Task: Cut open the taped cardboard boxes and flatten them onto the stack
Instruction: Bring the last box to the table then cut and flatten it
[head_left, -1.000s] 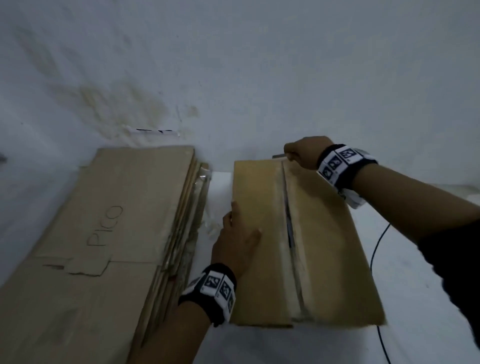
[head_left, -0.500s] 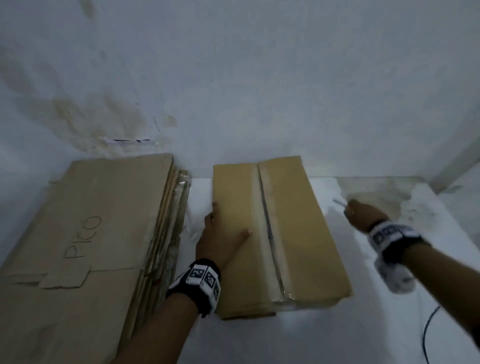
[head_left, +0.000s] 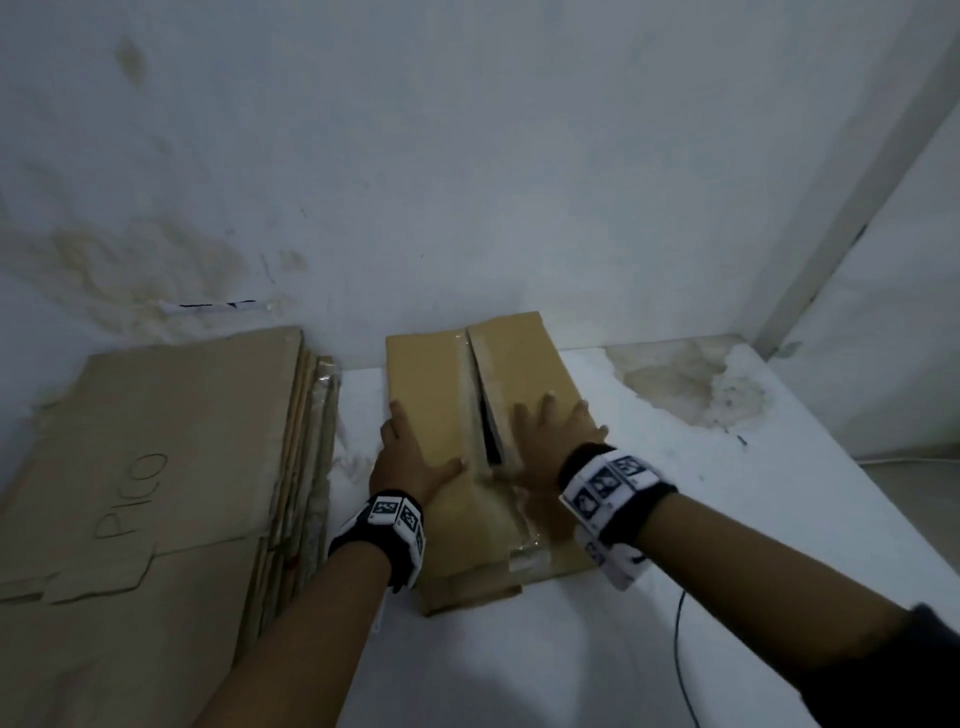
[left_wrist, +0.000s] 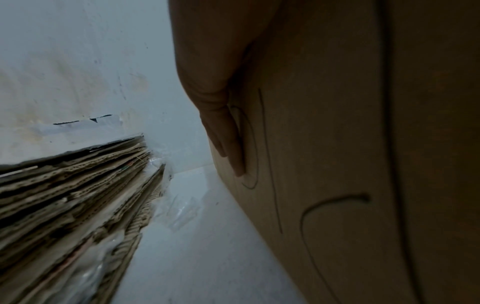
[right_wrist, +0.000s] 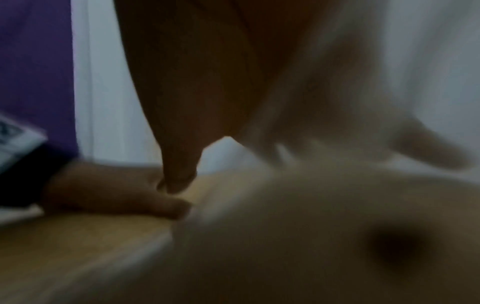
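On a white table (head_left: 675, 519) seen from the head camera, a cardboard box (head_left: 431, 395) lies under both palms: the left hand (head_left: 410, 457) flat on its left flap, the right hand (head_left: 556, 441) spread, fingers straight, on the right flap, the slit seam gaping between them. Left of the left hand sits a stack of flattened cardboard (head_left: 156, 467).

Left wrist view: straight fingers (left_wrist: 228, 135) press the box's side (left_wrist: 337, 144), the stack's edges (left_wrist: 72, 195) beside.

Right wrist view, blurred: splayed fingers (right_wrist: 428, 148) over cardboard.
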